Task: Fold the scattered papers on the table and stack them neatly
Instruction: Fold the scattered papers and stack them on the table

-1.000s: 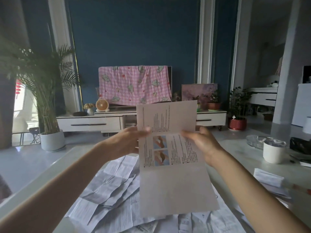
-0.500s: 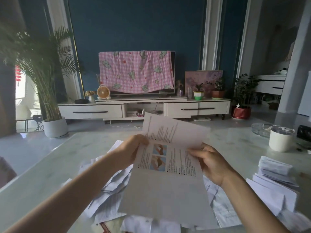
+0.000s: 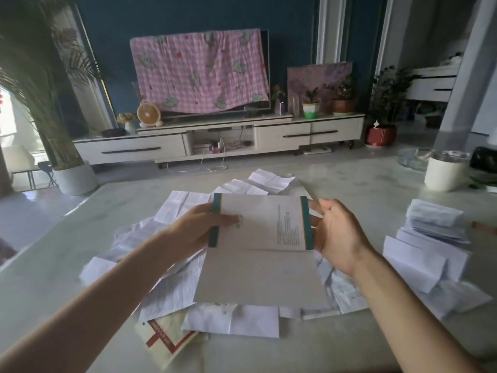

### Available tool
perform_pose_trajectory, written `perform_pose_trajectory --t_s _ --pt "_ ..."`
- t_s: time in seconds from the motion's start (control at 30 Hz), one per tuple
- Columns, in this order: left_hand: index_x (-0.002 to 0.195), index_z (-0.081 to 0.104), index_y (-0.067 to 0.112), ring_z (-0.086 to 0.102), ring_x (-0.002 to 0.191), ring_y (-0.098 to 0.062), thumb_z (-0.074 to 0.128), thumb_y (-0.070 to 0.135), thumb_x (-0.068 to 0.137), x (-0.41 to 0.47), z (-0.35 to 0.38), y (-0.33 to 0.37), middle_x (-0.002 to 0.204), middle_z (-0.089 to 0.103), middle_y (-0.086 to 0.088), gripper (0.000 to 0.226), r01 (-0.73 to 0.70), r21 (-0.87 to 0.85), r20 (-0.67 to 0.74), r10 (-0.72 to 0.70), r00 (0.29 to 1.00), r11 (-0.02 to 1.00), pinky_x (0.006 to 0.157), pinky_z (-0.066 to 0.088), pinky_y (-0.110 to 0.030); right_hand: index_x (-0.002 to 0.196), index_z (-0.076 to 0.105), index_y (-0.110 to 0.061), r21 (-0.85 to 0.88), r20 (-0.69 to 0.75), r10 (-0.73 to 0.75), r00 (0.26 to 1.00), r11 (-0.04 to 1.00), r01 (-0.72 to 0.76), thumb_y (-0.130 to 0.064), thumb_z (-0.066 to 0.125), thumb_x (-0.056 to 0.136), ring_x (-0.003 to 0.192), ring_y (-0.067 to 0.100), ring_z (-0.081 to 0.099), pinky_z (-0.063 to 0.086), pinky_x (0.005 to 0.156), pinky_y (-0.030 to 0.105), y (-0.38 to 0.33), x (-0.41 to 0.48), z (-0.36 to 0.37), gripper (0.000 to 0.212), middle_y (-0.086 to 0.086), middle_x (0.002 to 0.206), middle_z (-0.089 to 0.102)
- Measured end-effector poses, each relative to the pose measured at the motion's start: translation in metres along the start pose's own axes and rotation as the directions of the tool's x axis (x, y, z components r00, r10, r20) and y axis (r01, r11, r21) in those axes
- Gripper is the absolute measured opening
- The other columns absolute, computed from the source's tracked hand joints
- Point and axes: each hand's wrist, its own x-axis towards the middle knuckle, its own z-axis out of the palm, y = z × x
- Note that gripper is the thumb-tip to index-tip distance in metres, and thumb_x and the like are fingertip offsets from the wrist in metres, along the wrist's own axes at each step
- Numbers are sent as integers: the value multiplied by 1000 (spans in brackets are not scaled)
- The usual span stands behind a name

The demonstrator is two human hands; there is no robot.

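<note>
I hold a white leaflet point(image 3: 262, 254) above the table, its top flap folded down toward me, with teal bands on both side edges. My left hand point(image 3: 200, 228) pinches the left edge, thumb on top of the flap. My right hand point(image 3: 334, 235) grips the right edge, fingers behind the paper. Beneath the leaflet lies a heap of scattered unfolded papers point(image 3: 172, 286). A stack of folded papers point(image 3: 430, 246) sits at the right of the table.
The pale marble table point(image 3: 349, 189) carries a white cylindrical cup point(image 3: 445, 172) and a glass ashtray point(image 3: 415, 157) at the far right. A red-and-white printed sheet point(image 3: 164, 337) pokes out near the front edge. A TV cabinet and plants stand beyond.
The leaflet came down from chest height toward the table, and its top part has been folded over toward me, hiding the pictures. The view tilted down.
</note>
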Motion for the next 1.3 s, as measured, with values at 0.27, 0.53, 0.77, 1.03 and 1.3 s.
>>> perform_pose_trajectory --t_s 0.27,0.53,0.77,1.03,1.3 --pt "84 63 7 67 53 -14 47 21 95 -1 7 -13 64 70 -4 24 116 -41 2 -116 993 992 47 52 -23 93 63 -11 -316 -91 -137 986 943 102 8 61 80 80 23 67 57 68 31 15 0 -6 23 13 96 69" --pt "86 68 -2 69 62 -27 47 53 84 4 -4 -17 73 69 -15 60 321 -332 91 -308 947 887 54 58 -38 71 67 -14 -426 -24 -299 954 866 261 21 55 77 83 7 64 49 76 20 20 -2 -6 37 -2 88 70" --pt "106 56 2 70 77 -21 68 2 69 7 -12 -16 91 70 -13 39 223 -136 116 -208 971 965 62 58 -31 93 72 -9 -642 90 -53 995 760 98 25 26 69 110 -3 53 42 98 37 7 -20 -10 62 -5 124 61" --pt "96 60 12 68 71 -12 49 3 85 19 9 -12 77 72 -2 18 5 -43 123 0 992 999 62 57 -25 99 62 -10 -430 -99 -42 994 903 -5 0 61 84 77 20 64 53 66 31 10 -21 -17 18 6 86 67" --pt "91 64 19 66 91 -22 54 3 90 37 65 -12 94 70 -3 19 -240 319 41 239 970 917 78 57 -37 93 63 -13 -494 -351 -357 865 856 153 2 64 82 85 25 65 54 77 36 -3 -18 -54 18 8 91 69"
